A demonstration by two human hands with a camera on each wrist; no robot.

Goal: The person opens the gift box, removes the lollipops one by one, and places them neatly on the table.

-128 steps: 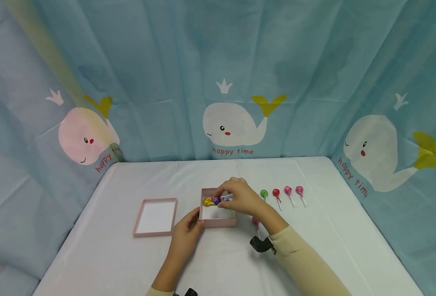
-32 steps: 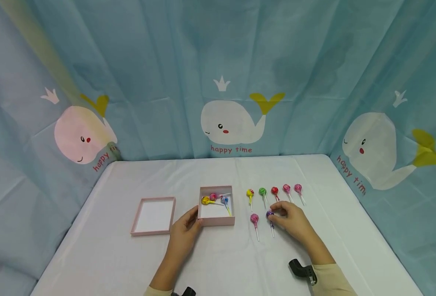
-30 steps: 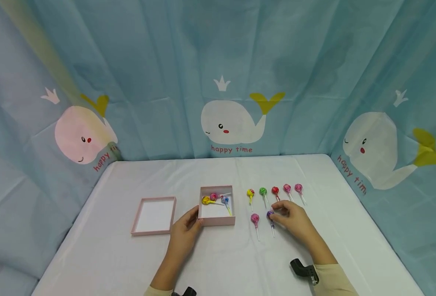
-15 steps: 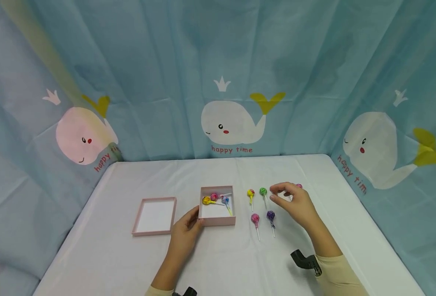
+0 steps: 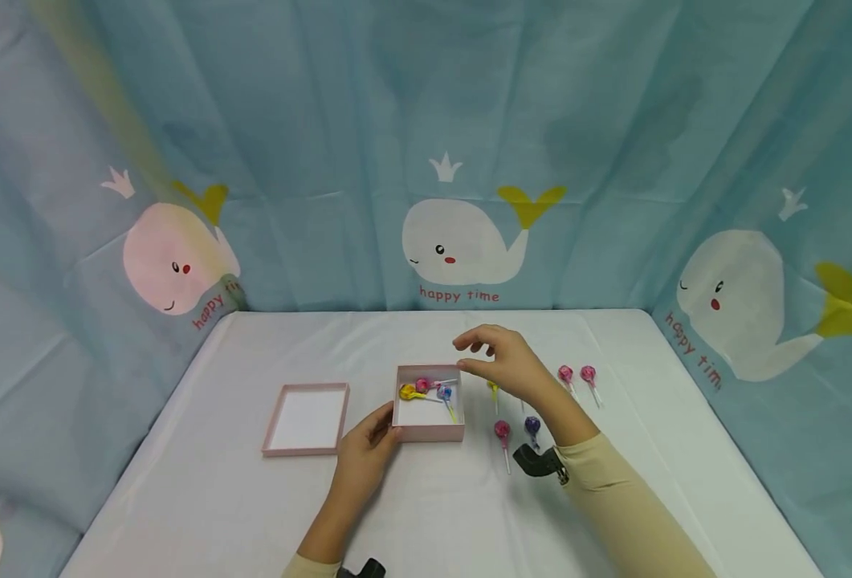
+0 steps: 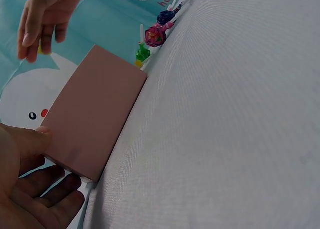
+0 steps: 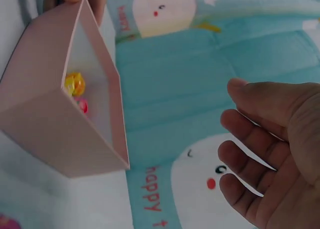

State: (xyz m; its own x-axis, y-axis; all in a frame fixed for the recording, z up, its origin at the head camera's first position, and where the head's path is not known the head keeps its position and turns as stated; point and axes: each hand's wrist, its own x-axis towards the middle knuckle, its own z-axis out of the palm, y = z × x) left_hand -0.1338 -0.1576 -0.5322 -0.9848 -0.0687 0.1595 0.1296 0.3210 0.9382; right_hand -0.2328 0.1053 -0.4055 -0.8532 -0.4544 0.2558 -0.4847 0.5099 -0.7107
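My left hand grips the near left corner of a pink open box, thumb on its front wall in the left wrist view. Inside lie a yellow lollipop, a pink lollipop and a blue lollipop. Raised by the box's far right corner, my right hand has its fingers apart and nothing between them, as the right wrist view also shows. Just right of the box, a yellow-wrapped lollipop is partly covered by this hand. The green and red lollipops are hidden in the head view.
A shallow pink lid lies left of the box on the white table. Right of the box are a pink lollipop and a purple lollipop in front, and two more pink lollipops farther back. A blue whale-print curtain surrounds the table.
My right hand took a purple lollipop out of the box, laid it beside the pink one and released it. It then rose and came back left to the box. My left hand stayed put.
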